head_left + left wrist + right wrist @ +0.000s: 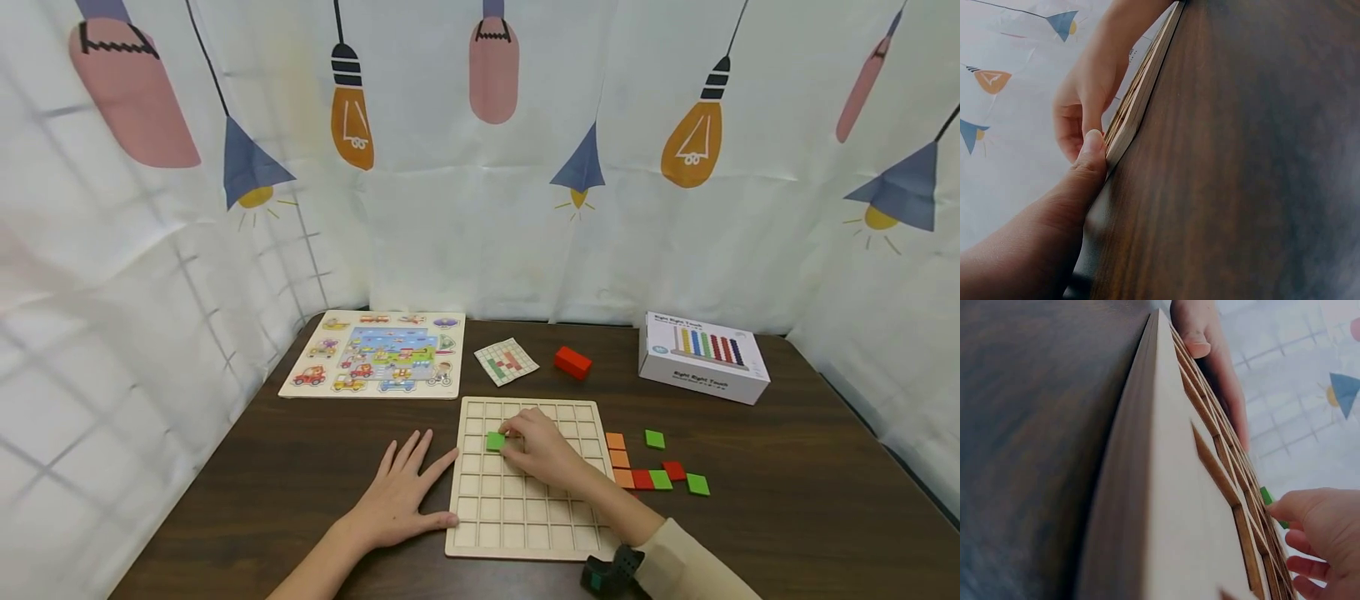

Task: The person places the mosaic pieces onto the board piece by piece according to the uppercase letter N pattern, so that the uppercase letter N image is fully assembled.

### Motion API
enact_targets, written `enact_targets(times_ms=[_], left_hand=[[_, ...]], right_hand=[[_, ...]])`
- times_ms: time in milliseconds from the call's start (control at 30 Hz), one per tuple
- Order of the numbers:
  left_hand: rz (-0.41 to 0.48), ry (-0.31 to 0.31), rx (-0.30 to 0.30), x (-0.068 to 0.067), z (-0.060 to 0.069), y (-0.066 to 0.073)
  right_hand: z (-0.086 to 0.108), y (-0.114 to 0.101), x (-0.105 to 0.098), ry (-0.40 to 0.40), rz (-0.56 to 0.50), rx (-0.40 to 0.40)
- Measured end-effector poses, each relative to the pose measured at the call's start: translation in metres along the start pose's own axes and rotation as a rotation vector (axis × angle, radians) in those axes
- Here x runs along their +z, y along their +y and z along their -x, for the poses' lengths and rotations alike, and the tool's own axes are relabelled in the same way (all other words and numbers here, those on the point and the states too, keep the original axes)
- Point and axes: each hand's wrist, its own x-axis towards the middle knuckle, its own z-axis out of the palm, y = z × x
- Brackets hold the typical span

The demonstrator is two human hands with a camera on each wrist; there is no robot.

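Observation:
A wooden grid board [512, 533] lies flat on the dark table, its squares framed by thin raised strips. Over its upper left part, my right hand [543, 450] pinches a green square tile [494, 442] at its right side. In the right wrist view the thumb meets that green tile [1267, 497], while the other fingers [1310, 567] curl below. My left hand [397, 504] rests at the board's left edge with fingers spread, thumb and index fingertip touching the edge. The left wrist view shows the left thumb [1088, 162] against the board's side.
Orange tiles [618, 459], red tiles [674, 471] and green tiles [697, 485] lie right of the board. Behind it are a pattern card [506, 361], a red block [573, 362], a picture puzzle [375, 354] and a white box [703, 358]. A printed curtain [450, 233] hangs behind.

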Motion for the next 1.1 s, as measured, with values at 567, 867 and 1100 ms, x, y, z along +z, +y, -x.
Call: enact_targets(times_ms=[567,867,1100], left_hand=[[0.008,-0.002,-0.001,0.000,0.000,0.001],[-0.004,0.005,-0.008,0.000,-0.001,0.000],[-0.003,0.002,-0.004,0.000,-0.001,0.000]], right_hand=[[0.002,0.006,0.009,0.012,-0.056,-0.014],[0.001,0.009,0.012,0.028,-0.036,-0.042],[0.002,0.009,0.010,0.025,-0.037,-0.040]])
